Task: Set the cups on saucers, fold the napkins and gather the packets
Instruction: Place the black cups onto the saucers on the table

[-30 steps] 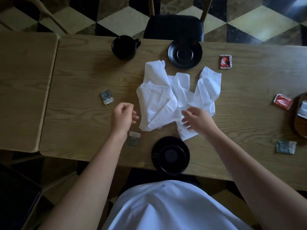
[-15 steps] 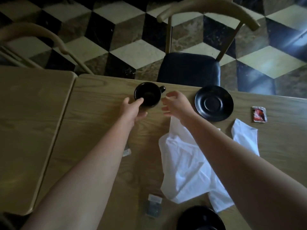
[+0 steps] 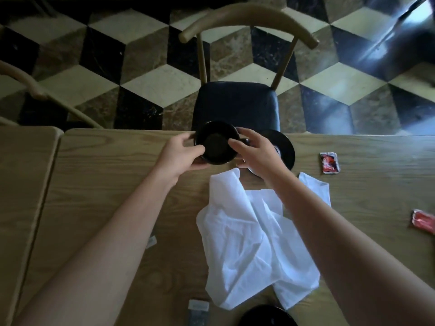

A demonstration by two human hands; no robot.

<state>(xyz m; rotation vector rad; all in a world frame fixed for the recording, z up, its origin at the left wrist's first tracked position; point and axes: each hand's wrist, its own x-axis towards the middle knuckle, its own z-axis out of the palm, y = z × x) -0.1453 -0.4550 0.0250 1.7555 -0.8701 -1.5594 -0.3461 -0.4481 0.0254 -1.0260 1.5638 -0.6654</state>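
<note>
A black cup [image 3: 215, 143] is held above the far edge of the table, just left of a black saucer [image 3: 286, 149]. My left hand [image 3: 181, 154] grips its left side and my right hand [image 3: 255, 151] grips its right side by the handle, which is hidden. The right hand covers part of the saucer. Crumpled white napkins [image 3: 249, 241] lie in the middle of the table under my right forearm. Two red packets [image 3: 329, 162] [image 3: 423, 221] lie at the right. A grey packet [image 3: 198, 311] lies near the front edge, another [image 3: 151, 241] peeks from under my left forearm.
A second black cup on its saucer [image 3: 268, 316] shows at the bottom edge. A wooden chair with a black seat [image 3: 235, 104] stands behind the table. Another table [image 3: 21, 196] adjoins at the left, with a chair back [image 3: 23, 83] beyond it.
Both hands have closed on the black cup, lifted it and carried it right toward the saucer. One second ago they were over the napkins. The view has tilted forward.
</note>
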